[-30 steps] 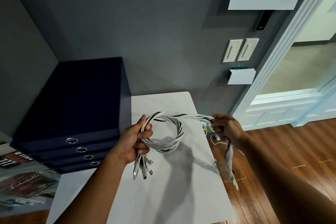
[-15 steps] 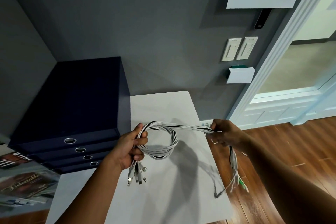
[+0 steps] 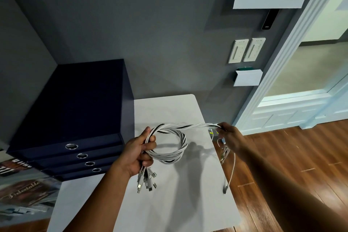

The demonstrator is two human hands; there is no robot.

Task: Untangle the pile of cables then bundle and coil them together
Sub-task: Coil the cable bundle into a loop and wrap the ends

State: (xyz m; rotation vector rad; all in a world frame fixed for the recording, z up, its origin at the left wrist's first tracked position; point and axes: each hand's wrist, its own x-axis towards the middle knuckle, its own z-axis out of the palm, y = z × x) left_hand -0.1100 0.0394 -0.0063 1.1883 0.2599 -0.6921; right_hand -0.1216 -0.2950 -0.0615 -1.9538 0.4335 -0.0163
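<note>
Above the white table [image 3: 169, 203], left hand [image 3: 138, 153] clenches the coiled cable bundle [image 3: 175, 149]; right hand [image 3: 230, 138] pinches its tail, whose dangling ends blur.

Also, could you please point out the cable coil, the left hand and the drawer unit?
cable coil [image 3: 170, 158], head view, lower arc of the loop.
left hand [image 3: 137, 152], head view, back of the hand.
drawer unit [image 3: 84, 103], head view, dark top face.

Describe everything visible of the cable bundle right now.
The cable bundle is mostly white cords with a black one, twisted together into one loop above the white table. The left hand grips the loop's side, connector ends dangling below; the right hand pinches the strand, loose tails hanging past it.
</note>
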